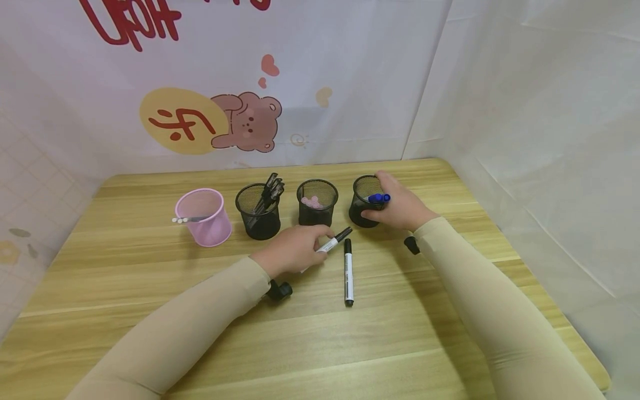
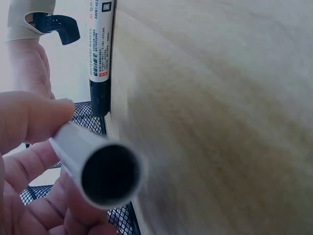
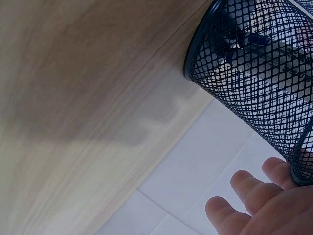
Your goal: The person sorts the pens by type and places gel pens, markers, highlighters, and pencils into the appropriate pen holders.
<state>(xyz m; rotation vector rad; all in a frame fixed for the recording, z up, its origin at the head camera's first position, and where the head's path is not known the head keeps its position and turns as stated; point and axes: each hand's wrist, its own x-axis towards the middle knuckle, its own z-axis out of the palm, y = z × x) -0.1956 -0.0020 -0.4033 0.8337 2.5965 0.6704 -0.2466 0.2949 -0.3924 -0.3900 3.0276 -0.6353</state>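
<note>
My left hand (image 1: 295, 248) pinches a white whiteboard marker (image 1: 334, 242) between thumb and fingers, its black cap pointing away to the right. The left wrist view shows that marker's round dark end (image 2: 110, 176) close up. A second whiteboard marker (image 1: 349, 278) with a black cap lies on the table to the right of the left hand. My right hand (image 1: 402, 206) grips the far-right black mesh pen cup (image 1: 358, 215), thumb at its front and fingers behind. Blue-capped markers (image 1: 379, 198) lean inside that cup. In the right wrist view, several fingers (image 3: 250, 188) spread near the cup's base.
Left of the gripped cup stands a black mesh cup (image 1: 320, 216) with pink pieces (image 1: 312, 202). Further left are a black mesh cup (image 1: 263, 226) of black pens (image 1: 270, 193) and a pink cup (image 1: 212, 230) with white-tipped sticks (image 1: 187, 219). A printed curtain (image 1: 350, 128) hangs behind the wooden table (image 1: 320, 350).
</note>
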